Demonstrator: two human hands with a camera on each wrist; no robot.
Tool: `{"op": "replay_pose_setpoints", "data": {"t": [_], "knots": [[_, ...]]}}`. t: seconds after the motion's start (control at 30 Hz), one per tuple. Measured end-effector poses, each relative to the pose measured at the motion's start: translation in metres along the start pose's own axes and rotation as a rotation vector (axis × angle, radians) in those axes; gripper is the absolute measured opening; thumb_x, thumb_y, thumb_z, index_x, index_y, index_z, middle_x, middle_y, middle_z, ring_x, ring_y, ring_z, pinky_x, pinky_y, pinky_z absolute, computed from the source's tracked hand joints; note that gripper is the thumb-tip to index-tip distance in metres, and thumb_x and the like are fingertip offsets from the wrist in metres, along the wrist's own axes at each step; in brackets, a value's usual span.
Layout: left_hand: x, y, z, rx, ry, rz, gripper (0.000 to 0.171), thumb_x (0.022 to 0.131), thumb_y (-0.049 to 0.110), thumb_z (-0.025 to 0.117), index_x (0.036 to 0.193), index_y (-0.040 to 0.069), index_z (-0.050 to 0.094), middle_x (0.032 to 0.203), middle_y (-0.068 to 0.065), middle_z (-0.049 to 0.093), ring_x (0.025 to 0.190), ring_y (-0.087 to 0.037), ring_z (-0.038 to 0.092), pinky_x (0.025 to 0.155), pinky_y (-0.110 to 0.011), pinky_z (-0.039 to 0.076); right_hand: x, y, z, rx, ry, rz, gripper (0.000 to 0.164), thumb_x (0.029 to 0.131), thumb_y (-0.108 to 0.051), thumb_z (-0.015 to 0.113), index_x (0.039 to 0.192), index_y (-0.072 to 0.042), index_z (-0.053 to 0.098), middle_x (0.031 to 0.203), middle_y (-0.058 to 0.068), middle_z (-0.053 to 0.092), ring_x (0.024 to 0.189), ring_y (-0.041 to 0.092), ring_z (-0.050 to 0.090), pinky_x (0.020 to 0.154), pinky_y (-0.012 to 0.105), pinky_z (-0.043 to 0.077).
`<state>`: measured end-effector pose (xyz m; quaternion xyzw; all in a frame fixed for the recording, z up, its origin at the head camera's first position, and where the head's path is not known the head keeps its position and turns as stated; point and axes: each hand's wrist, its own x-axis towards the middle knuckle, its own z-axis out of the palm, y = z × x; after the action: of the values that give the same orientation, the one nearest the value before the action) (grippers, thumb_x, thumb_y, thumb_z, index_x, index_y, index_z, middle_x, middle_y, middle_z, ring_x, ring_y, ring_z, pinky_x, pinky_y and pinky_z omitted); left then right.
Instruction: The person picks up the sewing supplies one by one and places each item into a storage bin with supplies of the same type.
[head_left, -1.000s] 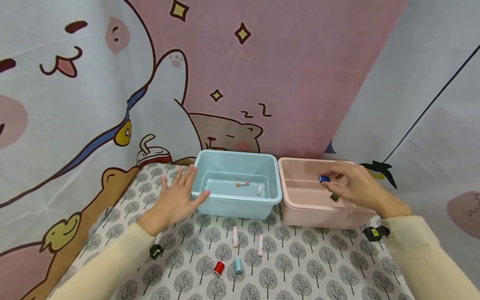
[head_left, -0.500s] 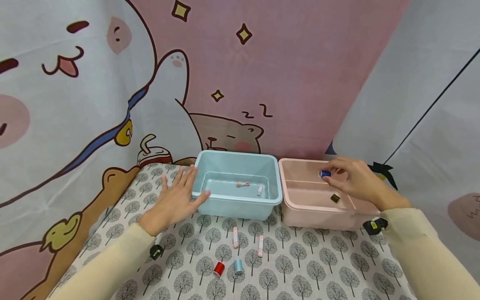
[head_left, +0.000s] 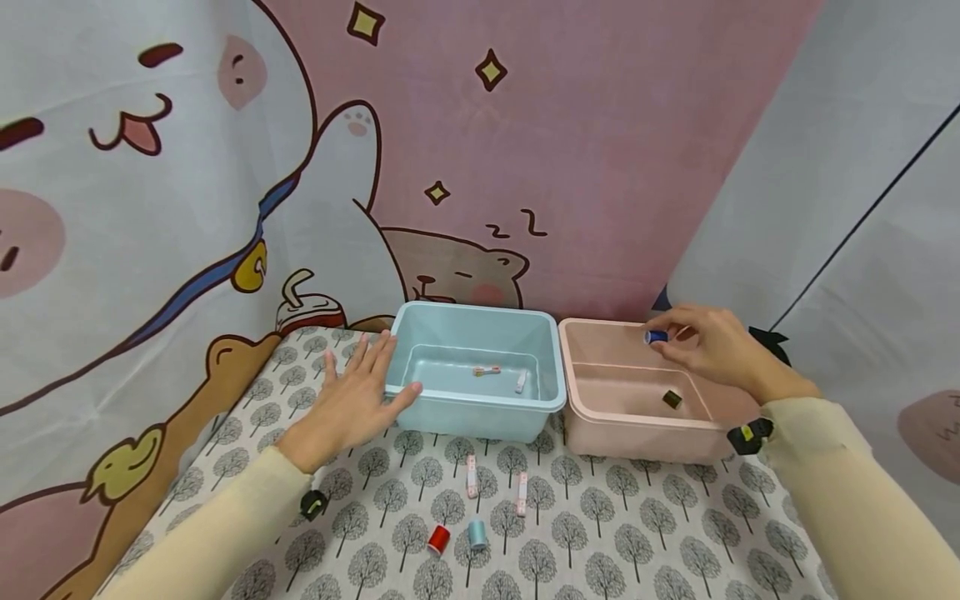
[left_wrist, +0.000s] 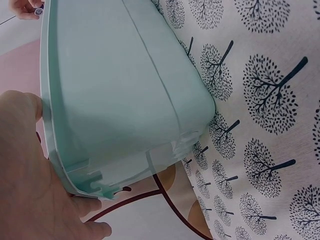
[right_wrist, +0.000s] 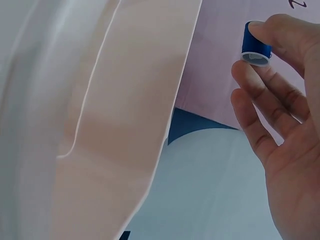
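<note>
Between thumb and fingertips my right hand (head_left: 712, 348) pinches a blue thread spool (head_left: 656, 337), held over the back part of the pink bin (head_left: 660, 425). The right wrist view shows the same spool (right_wrist: 256, 45) with its white end tilted down. A dark olive spool (head_left: 672, 400) lies on that bin's floor. My left hand (head_left: 348, 408) rests with fingers spread at the left rim of the light blue bin (head_left: 472, 417); in the left wrist view the fingers (left_wrist: 87, 205) touch its rim. Inside this bin lie a small orange-and-pink strip (head_left: 487, 371) and a pale strip (head_left: 521, 382).
On the tree-print tablecloth (head_left: 405, 575), in front of the bins, lie two pink-and-white strips, the left one (head_left: 472, 476) and the right one (head_left: 522, 493). Nearer stand a red spool (head_left: 438, 539) and a light blue spool (head_left: 477, 534). A cartoon-printed curtain (head_left: 600, 167) hangs behind.
My right hand has risen and moved toward the back of the pink bin with the blue spool, uncovering more of the olive spool. The left hand stays at the rim.
</note>
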<state>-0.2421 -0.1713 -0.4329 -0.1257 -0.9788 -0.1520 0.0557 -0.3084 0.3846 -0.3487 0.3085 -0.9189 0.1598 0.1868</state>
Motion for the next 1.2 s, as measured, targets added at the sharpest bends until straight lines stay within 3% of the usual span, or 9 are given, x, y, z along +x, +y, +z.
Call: {"op": "replay_pose_setpoints", "data": {"t": [0.13, 0.43, 0.77, 1.03, 1.13, 1.2], "knots": [[0.0, 0.001, 0.0, 0.002, 0.0, -0.002, 0.099, 0.118, 0.072, 0.044, 0.188, 0.007, 0.017, 0.198, -0.013, 0.009, 0.184, -0.047, 0.006, 0.135, -0.093, -0.004, 0.002, 0.007, 0.001, 0.001, -0.011, 0.017, 0.028, 0.097, -0.009, 0.095, 0.12, -0.025, 0.09, 0.099, -0.009, 0.08, 0.09, 0.002, 0.075, 0.079, 0.017, 0.065], [0.0, 0.0, 0.001, 0.003, 0.002, -0.001, 0.101, 0.117, 0.076, 0.04, 0.188, 0.007, 0.017, 0.198, -0.013, 0.009, 0.184, -0.046, 0.005, 0.135, -0.093, -0.004, 0.008, 0.021, 0.001, 0.027, -0.076, 0.102, 0.025, 0.101, -0.012, 0.092, 0.123, -0.023, 0.09, 0.102, -0.007, 0.079, 0.092, 0.005, 0.077, 0.079, 0.02, 0.065], [0.001, -0.001, 0.001, 0.008, -0.001, -0.004, 0.105, 0.116, 0.082, 0.036, 0.188, 0.008, 0.016, 0.198, -0.012, 0.008, 0.184, -0.045, 0.004, 0.135, -0.093, -0.004, 0.013, 0.031, 0.003, 0.041, -0.158, 0.171, 0.025, 0.104, -0.016, 0.09, 0.128, -0.021, 0.09, 0.112, 0.003, 0.084, 0.104, 0.023, 0.084, 0.085, 0.025, 0.067], [0.001, 0.0, 0.001, 0.003, 0.005, -0.002, 0.104, 0.116, 0.08, 0.037, 0.188, 0.007, 0.018, 0.198, -0.013, 0.01, 0.184, -0.046, 0.006, 0.135, -0.093, -0.003, 0.015, 0.036, 0.005, 0.05, -0.197, 0.216, 0.025, 0.104, -0.018, 0.09, 0.129, -0.022, 0.09, 0.116, 0.006, 0.085, 0.106, 0.023, 0.082, 0.084, 0.024, 0.064], [0.001, 0.0, 0.002, 0.001, 0.006, -0.003, 0.103, 0.117, 0.079, 0.039, 0.188, 0.007, 0.018, 0.198, -0.013, 0.01, 0.184, -0.046, 0.006, 0.135, -0.093, -0.004, 0.014, 0.037, 0.006, 0.069, -0.215, 0.235, 0.028, 0.105, -0.017, 0.089, 0.132, -0.018, 0.088, 0.12, 0.01, 0.086, 0.108, 0.029, 0.084, 0.087, 0.032, 0.068], [0.001, 0.0, 0.002, 0.001, 0.005, -0.004, 0.103, 0.117, 0.079, 0.039, 0.188, 0.007, 0.017, 0.198, -0.012, 0.009, 0.184, -0.046, 0.006, 0.135, -0.093, -0.004, 0.013, 0.038, 0.006, 0.071, -0.231, 0.242, 0.033, 0.104, -0.017, 0.089, 0.137, -0.016, 0.086, 0.128, 0.015, 0.085, 0.114, 0.037, 0.084, 0.094, 0.045, 0.071]]}}
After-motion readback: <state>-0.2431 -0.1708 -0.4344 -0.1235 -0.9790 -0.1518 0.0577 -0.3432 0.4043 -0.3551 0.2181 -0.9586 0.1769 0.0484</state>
